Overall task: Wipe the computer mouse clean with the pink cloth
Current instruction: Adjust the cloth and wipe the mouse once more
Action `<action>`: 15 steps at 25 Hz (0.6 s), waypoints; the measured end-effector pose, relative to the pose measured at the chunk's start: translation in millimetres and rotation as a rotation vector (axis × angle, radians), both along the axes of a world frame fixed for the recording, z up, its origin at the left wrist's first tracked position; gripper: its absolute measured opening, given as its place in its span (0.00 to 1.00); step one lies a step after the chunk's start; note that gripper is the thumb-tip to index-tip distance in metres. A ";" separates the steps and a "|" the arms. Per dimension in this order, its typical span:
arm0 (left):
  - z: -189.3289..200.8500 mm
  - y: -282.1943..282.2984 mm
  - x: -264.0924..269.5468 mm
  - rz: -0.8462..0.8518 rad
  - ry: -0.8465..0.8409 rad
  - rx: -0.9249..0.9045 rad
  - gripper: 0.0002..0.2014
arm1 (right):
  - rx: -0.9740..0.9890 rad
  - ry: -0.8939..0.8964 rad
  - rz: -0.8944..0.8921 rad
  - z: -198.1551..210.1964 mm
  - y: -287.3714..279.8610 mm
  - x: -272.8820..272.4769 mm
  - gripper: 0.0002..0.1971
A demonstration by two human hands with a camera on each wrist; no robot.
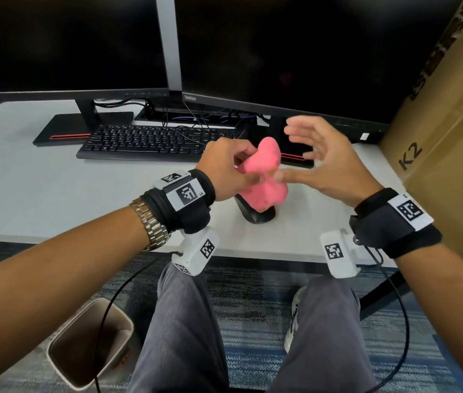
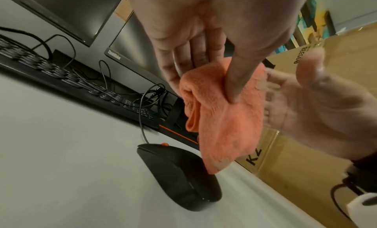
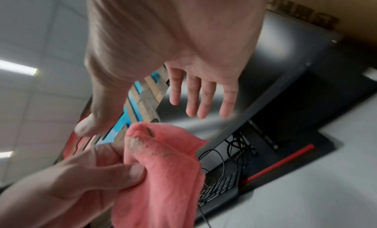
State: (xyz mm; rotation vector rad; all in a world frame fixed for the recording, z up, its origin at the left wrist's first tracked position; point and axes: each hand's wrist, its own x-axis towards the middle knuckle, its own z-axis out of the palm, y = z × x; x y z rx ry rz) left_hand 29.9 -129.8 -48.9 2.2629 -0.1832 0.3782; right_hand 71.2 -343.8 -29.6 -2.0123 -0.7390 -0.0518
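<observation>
My left hand pinches the bunched pink cloth between thumb and fingers and holds it up over the desk; the cloth hangs down with its lower tip just above the black wired mouse. The mouse lies on the white desk, partly hidden behind the cloth in the head view. My right hand hovers to the right of the cloth with fingers spread and blurred, its thumb tip close to the fabric. In the right wrist view the cloth shows grey dirt marks near its top fold.
A black keyboard lies behind the hands, with two dark monitors and tangled cables behind it. A large cardboard box stands at the right edge of the desk. A waste bin sits on the floor at lower left.
</observation>
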 end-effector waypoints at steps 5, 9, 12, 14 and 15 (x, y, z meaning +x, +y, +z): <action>5.5 -11.6 -0.9 -0.113 -0.049 -0.077 0.15 | -0.209 -0.101 0.102 2.3 13.7 4.9 0.39; 2.2 0.4 5.1 -0.087 0.078 -0.017 0.24 | -0.268 -0.144 0.032 -3.1 7.8 14.5 0.24; -6.5 14.0 10.1 0.008 0.234 0.018 0.34 | -0.350 -0.221 -0.073 -9.0 0.2 23.0 0.18; -13.0 16.6 12.1 0.036 0.292 0.119 0.36 | -0.416 -0.202 -0.108 -12.1 -2.5 30.5 0.17; -16.4 14.6 12.3 0.033 0.321 0.187 0.37 | -0.465 -0.171 -0.105 -15.0 -2.9 34.2 0.16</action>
